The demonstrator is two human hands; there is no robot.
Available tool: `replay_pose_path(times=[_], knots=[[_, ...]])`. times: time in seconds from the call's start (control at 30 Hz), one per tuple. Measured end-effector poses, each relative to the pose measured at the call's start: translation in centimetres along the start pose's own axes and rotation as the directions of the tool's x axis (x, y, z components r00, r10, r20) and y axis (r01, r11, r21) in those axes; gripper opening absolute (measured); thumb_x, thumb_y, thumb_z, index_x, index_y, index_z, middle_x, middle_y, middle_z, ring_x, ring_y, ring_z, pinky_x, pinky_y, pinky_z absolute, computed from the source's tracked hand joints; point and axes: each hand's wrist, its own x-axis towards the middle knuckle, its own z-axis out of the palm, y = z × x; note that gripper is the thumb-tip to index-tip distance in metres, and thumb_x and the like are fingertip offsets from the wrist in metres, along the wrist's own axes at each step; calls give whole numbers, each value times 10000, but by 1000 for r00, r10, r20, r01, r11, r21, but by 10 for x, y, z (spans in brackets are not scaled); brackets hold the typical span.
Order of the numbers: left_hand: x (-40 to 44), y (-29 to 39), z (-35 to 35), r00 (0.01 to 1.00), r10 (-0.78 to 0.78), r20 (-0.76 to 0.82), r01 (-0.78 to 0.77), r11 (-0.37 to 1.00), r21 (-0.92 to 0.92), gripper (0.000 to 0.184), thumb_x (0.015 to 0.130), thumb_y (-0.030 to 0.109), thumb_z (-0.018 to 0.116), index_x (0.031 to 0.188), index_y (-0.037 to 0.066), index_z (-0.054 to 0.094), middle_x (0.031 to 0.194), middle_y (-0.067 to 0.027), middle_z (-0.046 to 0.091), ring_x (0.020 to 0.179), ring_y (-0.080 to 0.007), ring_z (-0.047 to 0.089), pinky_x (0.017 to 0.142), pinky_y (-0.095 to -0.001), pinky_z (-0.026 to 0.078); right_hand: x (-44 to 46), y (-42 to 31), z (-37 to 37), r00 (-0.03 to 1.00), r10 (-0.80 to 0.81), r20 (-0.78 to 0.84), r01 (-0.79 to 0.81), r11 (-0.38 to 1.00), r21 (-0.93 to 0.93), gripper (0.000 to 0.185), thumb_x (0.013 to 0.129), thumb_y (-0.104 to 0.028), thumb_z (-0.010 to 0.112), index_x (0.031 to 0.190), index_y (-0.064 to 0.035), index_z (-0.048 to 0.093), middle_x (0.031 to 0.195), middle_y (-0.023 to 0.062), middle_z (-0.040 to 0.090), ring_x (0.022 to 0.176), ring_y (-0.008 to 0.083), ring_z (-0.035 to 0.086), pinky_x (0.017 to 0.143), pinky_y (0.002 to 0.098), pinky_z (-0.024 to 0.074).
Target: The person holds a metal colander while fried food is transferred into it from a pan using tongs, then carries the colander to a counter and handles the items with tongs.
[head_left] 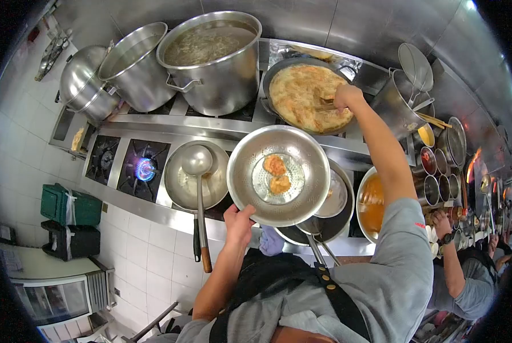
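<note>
My left hand (239, 225) grips the rim of a perforated metal colander (241, 171), thumb over the edge. Two golden-brown fried pieces (275, 165) lie at its bottom. My right hand (348, 98) reaches to the far right side of a wide pan (266, 86) full of foamy golden-brown liquid (304, 86). Its fingers are closed around something that dips toward the foam; its shape is not clear. Left of the colander, a ladle (197, 160) rests across a wok (174, 188). Under the colander's right side sits a dark pan (346, 220) with a strainer.
Behind stand a large stockpot (210, 86) of cloudy liquid and another tall pot (138, 86). A lit burner (145, 170) burns blue at left. At right are a pan of orange liquid (372, 200), small metal containers (431, 190) and a co-worker's arm (451, 263).
</note>
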Motion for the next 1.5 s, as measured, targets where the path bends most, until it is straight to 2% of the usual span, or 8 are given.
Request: replay_pose_path(times=[0.13,0.27,0.73,0.93,1.07,1.17,1.27,1.5], knots=[[0,-1,1,1000,-3,-13,3,1000,-7,244,726,-54,561,969,-71,553,909,-138,626,760,-226,640,655,-346,551,-11,-7,7,1000,-21,-9,21,1000,10,329,629,-140,764,931,-37,684,985,123,672,932,237,648,753,368,509],[3,-1,2,1000,2,16,-1,999,-36,233,723,-55,560,956,-64,558,900,-134,631,744,-220,641,651,-342,550,-16,0,3,990,17,140,-28,996,81,348,631,-141,767,949,-29,679,990,134,669,928,240,649,760,367,509],[14,-4,-5,1000,3,19,-3,1000,5,287,737,-44,543,1023,-67,533,978,-149,612,819,-256,641,705,-387,559,-44,10,9,990,-46,-132,47,999,6,395,599,-160,779,956,-28,673,1006,147,663,951,291,640,787,391,517],[15,-5,0,1000,25,-1,-25,999,-29,267,716,-41,561,979,-84,544,925,-148,620,768,-236,635,659,-367,550,-36,17,25,999,-32,-38,32,999,-4,325,641,-158,727,936,-33,678,996,164,659,947,292,639,791,381,517],[16,-2,3,1000,16,19,-15,999,-31,268,716,-41,553,981,-79,530,931,-149,610,792,-239,631,670,-386,553,-18,13,51,958,-65,-280,63,998,-16,249,669,-105,626,904,-37,674,984,179,652,937,319,635,778,393,524],[14,0,4,999,45,22,-45,999,-29,258,719,-35,552,973,-72,531,923,-144,609,788,-239,632,665,-387,553,-40,16,33,974,-62,-219,55,998,-37,251,678,-107,618,916,-45,668,1021,177,642,970,321,622,800,393,516],[14,2,8,998,55,30,-54,998,-27,258,721,-27,552,975,-70,535,928,-143,609,787,-238,632,664,-385,553,-65,25,18,965,-36,-259,43,999,23,255,728,-121,580,952,-27,659,1000,188,646,945,328,631,810,400,513],[36,1,22,998,56,43,-55,998,-21,257,719,-10,564,968,-68,534,926,-141,608,786,-238,632,652,-374,550,-74,57,28,890,-21,-456,59,996,70,275,719,-144,592,964,-33,648,963,196,643,913,358,628,798,426,511]])
